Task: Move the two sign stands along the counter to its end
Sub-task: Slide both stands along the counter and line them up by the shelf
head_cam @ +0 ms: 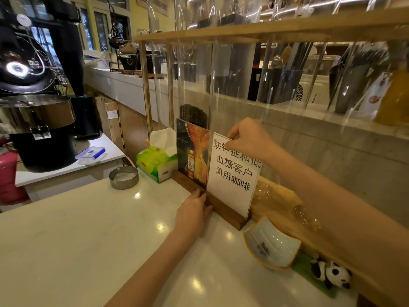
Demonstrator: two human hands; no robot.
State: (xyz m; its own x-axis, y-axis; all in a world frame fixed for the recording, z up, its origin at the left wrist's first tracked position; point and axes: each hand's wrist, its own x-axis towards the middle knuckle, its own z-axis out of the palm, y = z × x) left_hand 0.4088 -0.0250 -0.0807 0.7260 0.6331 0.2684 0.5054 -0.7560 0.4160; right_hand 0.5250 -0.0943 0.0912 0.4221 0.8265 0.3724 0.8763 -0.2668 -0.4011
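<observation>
Two sign stands with dark wooden bases stand side by side on the white counter (88,240), against its back wall. The nearer one (232,173) holds a white sheet with black Chinese text. The farther one (192,151) shows a dark poster with an orange bottle. My right hand (247,138) pinches the top edge of the white sign. My left hand (192,211) presses its fingers against the wooden base where the two stands meet.
A green tissue box (155,162) and a round metal ashtray (124,177) sit just beyond the stands near the counter's far end. A small curved dish (272,244) and a panda toy (332,273) lie to the near right. A clear acrylic rack with wooden frame (199,34) rises behind.
</observation>
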